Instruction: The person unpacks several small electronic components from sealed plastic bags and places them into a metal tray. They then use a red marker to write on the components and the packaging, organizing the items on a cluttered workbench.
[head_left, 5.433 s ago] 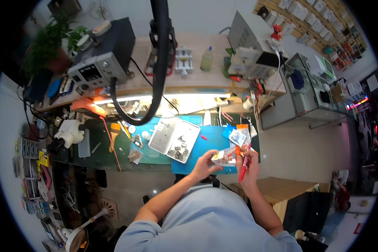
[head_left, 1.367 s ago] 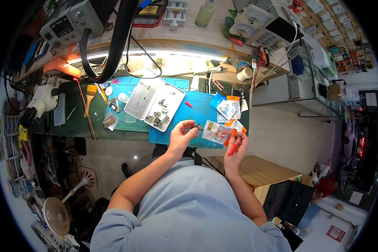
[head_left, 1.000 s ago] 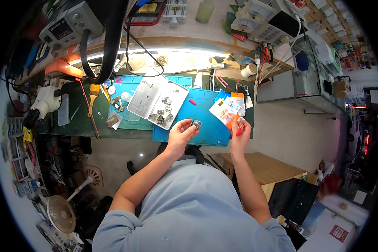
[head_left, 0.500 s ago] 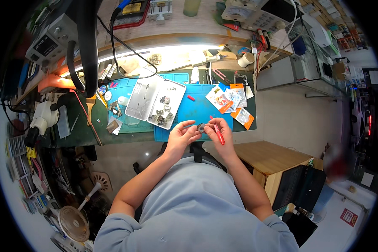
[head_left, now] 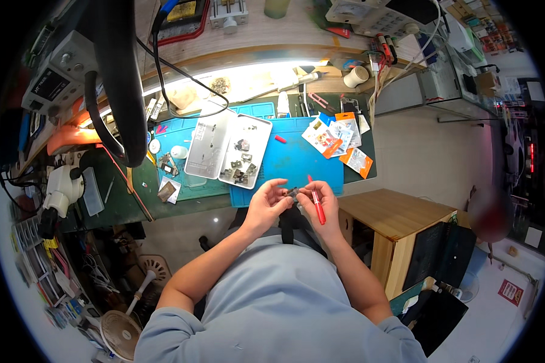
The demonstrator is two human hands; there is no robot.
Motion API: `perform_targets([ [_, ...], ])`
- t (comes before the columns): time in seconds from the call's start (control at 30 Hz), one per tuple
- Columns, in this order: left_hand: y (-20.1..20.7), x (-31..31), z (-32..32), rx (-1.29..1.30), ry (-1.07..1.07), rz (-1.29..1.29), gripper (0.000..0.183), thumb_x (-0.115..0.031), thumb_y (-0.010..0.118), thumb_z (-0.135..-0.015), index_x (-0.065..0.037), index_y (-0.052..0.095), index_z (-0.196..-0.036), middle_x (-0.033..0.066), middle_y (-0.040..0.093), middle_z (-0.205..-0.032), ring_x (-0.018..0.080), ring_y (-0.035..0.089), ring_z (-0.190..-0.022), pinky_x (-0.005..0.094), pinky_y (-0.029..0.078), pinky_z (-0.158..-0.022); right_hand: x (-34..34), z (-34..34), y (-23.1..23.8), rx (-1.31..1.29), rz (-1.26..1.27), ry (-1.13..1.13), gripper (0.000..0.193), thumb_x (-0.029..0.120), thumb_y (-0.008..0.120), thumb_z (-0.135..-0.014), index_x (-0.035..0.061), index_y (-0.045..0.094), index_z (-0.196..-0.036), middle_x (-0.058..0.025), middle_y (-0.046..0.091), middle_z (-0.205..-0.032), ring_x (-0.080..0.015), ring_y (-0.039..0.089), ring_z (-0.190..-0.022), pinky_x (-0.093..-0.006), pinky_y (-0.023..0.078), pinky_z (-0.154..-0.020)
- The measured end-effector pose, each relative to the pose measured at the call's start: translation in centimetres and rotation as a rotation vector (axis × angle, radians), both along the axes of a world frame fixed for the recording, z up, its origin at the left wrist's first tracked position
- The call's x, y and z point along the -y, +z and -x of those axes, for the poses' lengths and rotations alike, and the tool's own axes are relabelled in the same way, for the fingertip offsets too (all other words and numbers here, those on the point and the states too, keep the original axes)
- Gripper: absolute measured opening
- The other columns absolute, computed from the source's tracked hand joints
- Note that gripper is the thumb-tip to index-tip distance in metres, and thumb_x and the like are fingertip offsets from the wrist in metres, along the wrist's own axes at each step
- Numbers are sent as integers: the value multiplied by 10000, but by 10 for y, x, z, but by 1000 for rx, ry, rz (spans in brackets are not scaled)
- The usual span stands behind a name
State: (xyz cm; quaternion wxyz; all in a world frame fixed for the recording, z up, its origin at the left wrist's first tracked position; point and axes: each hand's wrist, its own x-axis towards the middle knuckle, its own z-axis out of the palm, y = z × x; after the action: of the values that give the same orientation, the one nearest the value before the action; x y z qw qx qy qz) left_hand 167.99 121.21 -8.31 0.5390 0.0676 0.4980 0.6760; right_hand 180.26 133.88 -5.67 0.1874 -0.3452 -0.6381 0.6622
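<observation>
Just off the near edge of the bench, my two hands meet around a small dark metal part (head_left: 293, 193). My left hand (head_left: 264, 207) has its thumb and fingers curled at the part's left side. My right hand (head_left: 322, 204) touches the other side with its fingertips. That same hand holds a red marker pen (head_left: 318, 209), tip end pointing away from me. A loose red cap (head_left: 280, 139) lies on the blue mat (head_left: 290, 158). Left of it is an open white box (head_left: 258, 144) containing several small metal parts; its lid (head_left: 207, 147) is folded back leftward.
Orange-and-white packets (head_left: 357, 161) are piled at the mat's right. White jars (head_left: 178, 152) and a small square plate (head_left: 167, 192) sit to the left. A microscope (head_left: 63, 187) stands far left. A black arm (head_left: 116, 78) hangs above the bench; a wooden cabinet (head_left: 399, 212) is at right.
The view has shifted slightly, so the bench sits further right. My hands have come a little closer to my body, and the part has turned slightly between them. The marker stays in my right hand.
</observation>
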Motion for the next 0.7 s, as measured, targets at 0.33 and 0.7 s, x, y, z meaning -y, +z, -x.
perform_targets([
  [0.33, 2, -1, -8, 499, 36, 40, 427, -153, 657, -1006, 26, 498, -1359, 86, 630, -1134, 157, 657, -984, 300, 583, -843, -10, -16, 4, 18, -694, 284, 272, -48, 734, -812, 58, 626, -1038, -114, 740, -1064, -195, 716, -914, -319, 571, -745],
  [0.7, -34, -36, -42, -83, 211, 124, 318, -87, 641, -1003, 8, 586, -1302, 94, 659, -1182, 141, 652, -1043, 308, 584, -842, -46, -21, -56, -45, -102, 93, 191, 46, 725, -926, 27, 622, -1085, -79, 718, -1030, -136, 692, -851, -297, 576, -802],
])
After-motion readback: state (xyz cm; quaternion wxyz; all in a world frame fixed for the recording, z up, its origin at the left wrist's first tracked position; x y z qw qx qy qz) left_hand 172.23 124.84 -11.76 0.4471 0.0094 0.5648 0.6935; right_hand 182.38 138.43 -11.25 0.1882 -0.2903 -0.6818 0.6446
